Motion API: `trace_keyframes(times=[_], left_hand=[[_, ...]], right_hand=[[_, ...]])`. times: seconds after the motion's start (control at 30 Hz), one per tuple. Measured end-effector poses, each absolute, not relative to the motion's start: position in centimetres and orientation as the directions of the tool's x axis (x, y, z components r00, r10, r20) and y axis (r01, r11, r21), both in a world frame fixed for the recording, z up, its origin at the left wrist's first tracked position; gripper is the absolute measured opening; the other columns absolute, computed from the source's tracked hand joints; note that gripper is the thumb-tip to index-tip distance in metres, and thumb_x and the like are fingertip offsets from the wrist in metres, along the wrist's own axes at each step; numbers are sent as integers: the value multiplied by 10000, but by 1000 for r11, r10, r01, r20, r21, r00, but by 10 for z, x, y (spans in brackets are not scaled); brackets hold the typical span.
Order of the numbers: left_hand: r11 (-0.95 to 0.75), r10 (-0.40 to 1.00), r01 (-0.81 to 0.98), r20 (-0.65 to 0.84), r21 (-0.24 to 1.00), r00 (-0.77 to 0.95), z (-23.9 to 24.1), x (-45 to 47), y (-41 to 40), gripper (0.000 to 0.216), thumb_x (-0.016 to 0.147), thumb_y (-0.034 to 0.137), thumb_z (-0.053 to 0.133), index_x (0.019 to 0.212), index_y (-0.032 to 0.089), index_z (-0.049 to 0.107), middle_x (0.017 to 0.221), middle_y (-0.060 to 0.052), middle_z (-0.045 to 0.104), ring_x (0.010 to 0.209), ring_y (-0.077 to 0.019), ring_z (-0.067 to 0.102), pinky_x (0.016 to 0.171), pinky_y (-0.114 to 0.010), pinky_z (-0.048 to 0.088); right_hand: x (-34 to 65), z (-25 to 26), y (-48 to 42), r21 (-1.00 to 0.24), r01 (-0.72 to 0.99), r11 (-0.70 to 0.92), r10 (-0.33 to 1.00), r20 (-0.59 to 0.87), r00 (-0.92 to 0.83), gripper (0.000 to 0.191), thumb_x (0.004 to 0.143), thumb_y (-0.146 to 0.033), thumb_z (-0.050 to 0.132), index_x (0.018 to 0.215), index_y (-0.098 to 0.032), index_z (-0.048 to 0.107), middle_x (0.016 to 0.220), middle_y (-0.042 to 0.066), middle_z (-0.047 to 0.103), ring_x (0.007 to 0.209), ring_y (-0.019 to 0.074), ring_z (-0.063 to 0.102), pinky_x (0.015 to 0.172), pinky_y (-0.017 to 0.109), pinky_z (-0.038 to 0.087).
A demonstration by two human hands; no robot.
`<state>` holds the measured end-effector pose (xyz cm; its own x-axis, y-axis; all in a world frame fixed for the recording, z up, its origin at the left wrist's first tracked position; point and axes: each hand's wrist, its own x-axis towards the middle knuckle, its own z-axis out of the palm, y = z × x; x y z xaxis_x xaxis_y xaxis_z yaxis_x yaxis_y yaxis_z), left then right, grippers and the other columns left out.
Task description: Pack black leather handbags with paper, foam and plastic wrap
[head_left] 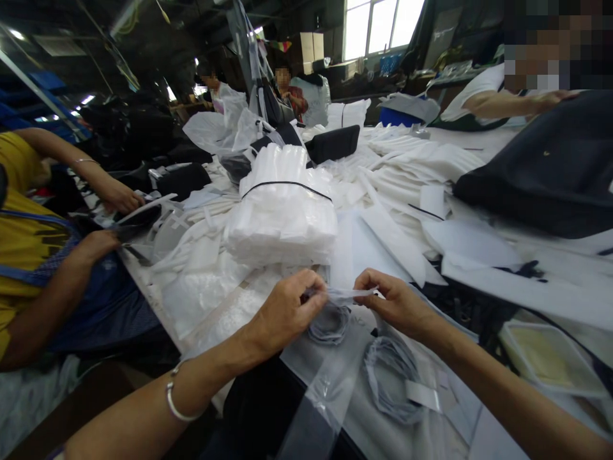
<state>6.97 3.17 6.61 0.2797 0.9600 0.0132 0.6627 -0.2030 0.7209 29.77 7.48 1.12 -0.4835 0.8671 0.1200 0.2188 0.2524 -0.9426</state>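
Observation:
My left hand (pixel 294 303) and my right hand (pixel 387 297) face each other over the near edge of the table. Both pinch a clear plastic bag (pixel 320 396), stretched between the fingertips at its top while the rest hangs toward me. Just behind the hands is a thick bundle of white foam sheets (pixel 282 223) with a black band around it. Under and beside my right hand lie two coils of grey cord or tubing, one nearer (pixel 393 383) and one partly hidden by the bag (pixel 330 322).
Piles of white foam pieces (pixel 402 156) cover the table. A black bag (pixel 546 166) stands at the right, and a clear plastic box (pixel 550 358) sits at the near right. A co-worker in a yellow shirt (pixel 29 211) works at the left; another person's arm (pixel 517 102) reaches to the black bag.

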Motion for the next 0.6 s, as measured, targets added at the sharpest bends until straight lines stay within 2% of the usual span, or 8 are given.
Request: trace_keyframes(times=[0.03,0.1,0.2,0.27,0.33,0.4,0.5,0.6], left_hand=[[-142,965,652,-43,745,258,68,69,34,109,920,274,514,916,188,582,743,9,636,654,-143,626,655,-256,509],[-100,964,653,-90,751,252,74,67,37,193,886,322,573,1021,186,562,798,6,655,649,-146,635,628,-253,503],[-253,931,736,-49,628,362,84,70,40,688,705,466,773,1277,205,495,1126,-59,658,898,-223,672,776,-311,518],[-380,890,780,-35,497,455,88,76,45,846,651,507,804,1366,222,451,1202,-78,645,987,-270,660,836,-348,505],[-438,870,804,-35,402,491,89,82,51,683,719,450,759,1314,220,514,1125,-71,684,969,-279,667,820,-351,500],[-434,869,811,-56,393,492,89,87,59,359,781,349,687,1108,214,631,962,-43,714,889,-258,680,760,-321,496],[-333,862,769,-154,546,483,87,89,68,110,808,294,603,842,193,632,719,-9,673,697,-205,674,624,-265,484],[-81,819,660,-327,747,471,87,87,73,106,819,283,551,850,184,571,623,21,622,518,-160,630,480,-227,465]], right_hand=[[298,11,75,-945,216,246,871,118,-478,124,850,-294,621,765,-205,606,713,-24,609,697,136,543,662,247,407],[298,9,75,-952,208,225,881,108,-460,125,837,-302,632,763,-203,614,704,-24,612,684,136,546,640,247,403],[298,7,76,-963,190,194,894,93,-438,118,796,-298,666,749,-200,619,691,-25,616,669,134,549,615,244,396],[297,7,76,-964,183,193,894,96,-438,118,781,-296,678,747,-198,621,692,-24,619,671,135,550,617,245,399],[297,7,76,-961,188,204,897,106,-429,121,777,-302,681,754,-198,624,702,-21,621,680,137,549,623,246,404],[297,8,76,-956,201,215,908,120,-402,134,777,-316,679,752,-197,621,701,-20,617,678,139,543,616,246,406],[297,8,74,-940,233,251,916,153,-371,151,795,-331,663,751,-195,614,675,-28,601,652,133,537,601,242,409],[298,8,72,-900,295,319,908,202,-367,137,819,-317,659,767,-196,624,669,-30,618,644,132,561,621,242,432]])
